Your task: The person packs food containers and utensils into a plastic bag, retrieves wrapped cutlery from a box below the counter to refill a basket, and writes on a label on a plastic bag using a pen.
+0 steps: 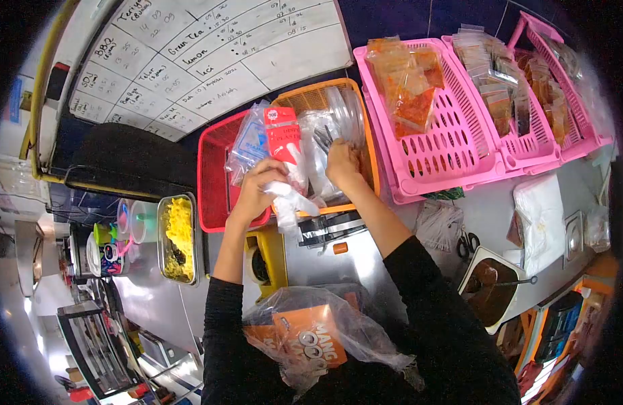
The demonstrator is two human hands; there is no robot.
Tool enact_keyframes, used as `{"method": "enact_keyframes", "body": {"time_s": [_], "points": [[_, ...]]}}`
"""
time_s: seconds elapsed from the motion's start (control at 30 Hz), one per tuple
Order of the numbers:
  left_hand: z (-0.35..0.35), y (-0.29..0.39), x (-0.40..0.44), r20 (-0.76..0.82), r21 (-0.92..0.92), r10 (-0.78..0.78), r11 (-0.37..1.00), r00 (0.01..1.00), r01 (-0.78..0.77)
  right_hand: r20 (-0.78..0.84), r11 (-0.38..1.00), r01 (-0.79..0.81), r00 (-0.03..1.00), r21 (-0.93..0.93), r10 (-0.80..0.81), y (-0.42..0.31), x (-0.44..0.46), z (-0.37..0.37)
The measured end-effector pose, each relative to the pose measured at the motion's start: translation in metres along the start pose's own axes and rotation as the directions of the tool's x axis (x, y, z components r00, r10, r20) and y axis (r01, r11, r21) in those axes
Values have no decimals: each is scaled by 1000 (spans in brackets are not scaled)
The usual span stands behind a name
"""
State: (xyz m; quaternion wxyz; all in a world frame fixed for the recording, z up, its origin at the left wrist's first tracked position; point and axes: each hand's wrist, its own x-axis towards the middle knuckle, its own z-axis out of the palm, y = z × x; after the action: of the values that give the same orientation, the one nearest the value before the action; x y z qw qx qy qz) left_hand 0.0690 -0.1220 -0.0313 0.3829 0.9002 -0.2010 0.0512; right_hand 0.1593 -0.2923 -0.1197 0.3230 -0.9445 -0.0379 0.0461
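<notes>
My left hand [263, 183] is closed on crumpled white plastic [292, 202], which looks like a thin bag and hangs over the front rim of the orange basket [373, 158]. Inside that basket, my right hand [345, 163] has its fingers curled at some dark grey plastic cutlery [322, 139]; its fingertips are partly hidden. Clear plastic packs [345, 111] stand behind the right hand. A red-and-white packet [283, 138] leans between the hands. Below my arms, a clear plastic bag [372, 337] contains orange boxes [311, 337].
A red basket [207, 175] adjoins the orange one. Pink baskets [460, 179] with sauce sachets [413, 88] stand right. Nearby are black scissors [467, 245], a tub of dark sauce [490, 287], a yellow tape dispenser [274, 253] and a container of yellow food [179, 236].
</notes>
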Motion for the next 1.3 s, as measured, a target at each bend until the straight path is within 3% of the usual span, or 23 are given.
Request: {"method": "enact_keyframes", "body": {"time_s": [0.07, 0.13, 0.17, 0.23, 0.3, 0.37, 0.43, 0.57, 0.63, 0.7, 0.77, 0.83, 0.9, 0.97, 1.0, 1.03, 1.07, 1.2, 1.27, 1.3], "points": [[5, -1, -2, -5, -40, -9, 999, 1000, 9, -80, 999, 20, 996, -48, -24, 3, 3, 4], [10, -5, -5, -11, -85, -20, 996, 1000, 19, 250, 997, -1, 968, 71, -17, 2, 8, -15], [13, -8, -6, -14, -65, -37, 997, 999, 36, 249, 998, -6, 968, 70, -12, 0, 5, -22], [15, -13, -5, -9, -47, -44, 998, 999, 43, 165, 966, 58, 981, 251, -102, -6, -1, -30], [19, -15, -6, -58, -87, -64, 994, 996, 59, -149, 883, 250, 967, 397, -207, -31, -11, -12], [21, -18, -11, -40, -129, -114, 986, 993, 108, -66, 814, 302, 948, 495, -312, -63, -31, -39], [26, -28, -16, -167, -84, -192, 980, 967, 180, -239, 934, 303, 937, 188, -256, -96, -42, -23], [27, -14, -13, -137, -81, -328, 944, 935, 319, -117, 933, 317, 946, 167, -301, -97, -47, -34], [27, -15, -9, -148, -80, -104, 992, 984, 93, -29, 950, 253, 967, 181, -252, -88, -30, -49], [22, -24, -12, -102, -65, -109, 993, 989, 102, -112, 942, 302, 951, 145, -288, -71, -11, -82], [23, -21, -10, -92, -91, -113, 990, 989, 104, -359, 952, 305, 886, -20, -292, -63, 11, -89], [22, -21, -10, -101, -107, -107, 990, 989, 97, -273, 935, 354, 897, -33, -349, -55, 28, -104], [21, -24, -11, -105, -146, -102, 986, 989, 86, -281, 956, 293, 916, -25, -288, -60, 30, -95], [22, -27, -12, -107, -175, -131, 978, 986, 111, -469, 876, 445, 743, -187, -478, -58, 19, -90], [22, -30, -13, -109, -189, -119, 977, 987, 97, -469, 876, 445, 743, -186, -477, -60, 8, -93], [22, -30, -12, -110, -203, -109, 975, 988, 85, -272, 911, 408, 884, 55, -380, -63, -6, -99], [21, -30, -13, -108, -205, -113, 975, 988, 89, -30, 914, 299, 953, 276, -303, -64, -14, -101], [22, -27, -13, -110, -261, -144, 959, 983, 111, 103, 951, 240, 959, 195, -264, -22, -18, -22], [20, -28, -12, -99, -249, -142, 962, 985, 113, 205, 991, -34, 979, 127, 7, -12, -16, -12], [20, -28, -12, -95, -244, -134, 964, 986, 107, 207, 991, -43, 978, 126, 16, -10, -18, -6]]}}
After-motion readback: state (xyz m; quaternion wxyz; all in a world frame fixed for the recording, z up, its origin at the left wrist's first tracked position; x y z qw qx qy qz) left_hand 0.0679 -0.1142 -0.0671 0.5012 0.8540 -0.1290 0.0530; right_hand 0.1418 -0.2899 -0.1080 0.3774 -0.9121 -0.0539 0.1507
